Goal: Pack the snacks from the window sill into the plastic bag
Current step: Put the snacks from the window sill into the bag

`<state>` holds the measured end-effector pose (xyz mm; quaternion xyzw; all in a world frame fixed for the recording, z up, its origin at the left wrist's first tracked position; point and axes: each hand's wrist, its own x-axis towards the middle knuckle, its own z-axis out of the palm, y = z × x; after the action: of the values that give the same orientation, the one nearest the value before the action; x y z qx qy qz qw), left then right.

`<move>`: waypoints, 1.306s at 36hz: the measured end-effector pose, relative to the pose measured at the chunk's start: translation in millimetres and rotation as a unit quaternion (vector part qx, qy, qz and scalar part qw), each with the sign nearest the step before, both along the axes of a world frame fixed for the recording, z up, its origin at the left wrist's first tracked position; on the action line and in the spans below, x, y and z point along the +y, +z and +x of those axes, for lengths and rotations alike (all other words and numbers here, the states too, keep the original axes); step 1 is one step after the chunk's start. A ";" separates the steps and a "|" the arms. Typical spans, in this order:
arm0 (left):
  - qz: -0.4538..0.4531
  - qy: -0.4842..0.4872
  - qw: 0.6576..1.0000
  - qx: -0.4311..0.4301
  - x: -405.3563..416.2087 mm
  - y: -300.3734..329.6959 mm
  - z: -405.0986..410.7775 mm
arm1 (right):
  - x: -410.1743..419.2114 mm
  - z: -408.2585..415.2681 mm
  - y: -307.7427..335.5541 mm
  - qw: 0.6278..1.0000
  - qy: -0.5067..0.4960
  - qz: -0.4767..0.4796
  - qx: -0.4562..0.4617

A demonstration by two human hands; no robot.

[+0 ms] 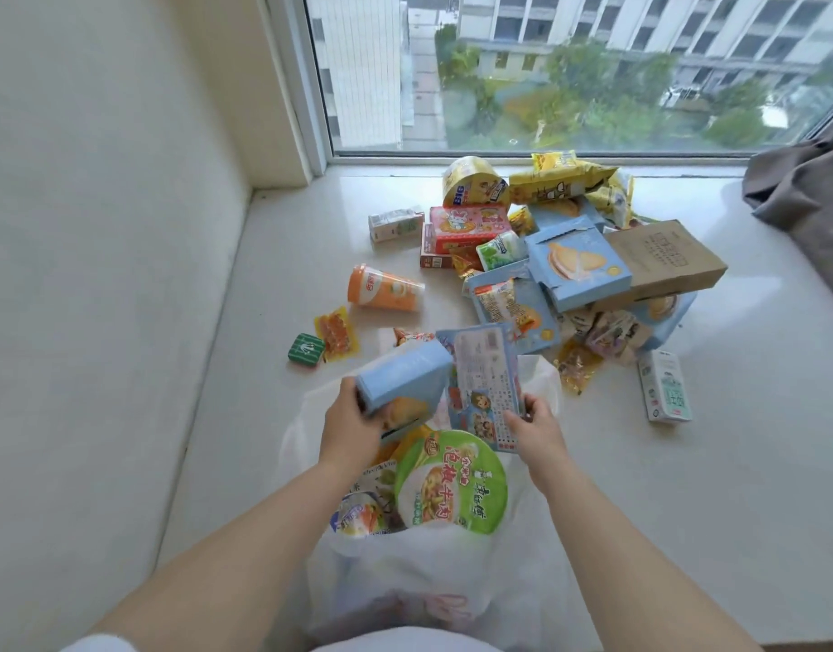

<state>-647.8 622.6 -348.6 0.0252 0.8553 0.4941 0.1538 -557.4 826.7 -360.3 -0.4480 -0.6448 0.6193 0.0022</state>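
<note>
A white plastic bag (pixel 419 571) stands open on the window sill (pixel 273 322) just in front of me. Inside it lie a green-lidded noodle bowl (pixel 452 482) and other packets. My left hand (pixel 353 428) grips a light blue box (pixel 405 378) over the bag's mouth. My right hand (pixel 536 428) holds a flat blue printed packet (pixel 487 383) upright beside that box. Beyond the bag lies a heap of snacks (pixel 569 261): blue biscuit boxes, yellow bags, a pink box, a brown paper bag.
An orange cup (pixel 384 289), a small green tin (pixel 305 350) and an orange sachet (pixel 336 334) lie left of the heap. A white carton (pixel 664 385) lies on the right. A grey cloth (pixel 809 200) sits at the far right. The wall is close on the left.
</note>
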 end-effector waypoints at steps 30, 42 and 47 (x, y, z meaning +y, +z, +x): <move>-0.345 -0.386 0.852 0.073 -4.1 4.9 -33.8 | 6.8 -28.5 13.4 0.763 0.422 0.476 -0.112; -0.341 -0.007 0.935 -0.095 -2.4 -30.3 -160.0 | -4.5 -158.3 9.6 0.749 0.446 0.485 -0.070; -0.341 0.000 0.929 -0.141 -1.0 -58.2 -176.3 | -7.4 -197.0 -24.2 0.709 0.510 0.468 -0.138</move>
<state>-824.1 621.6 -406.8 -0.0990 0.9416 0.1714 0.2723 -754.4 819.4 -384.5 -0.0731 -0.9753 0.0770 -0.1935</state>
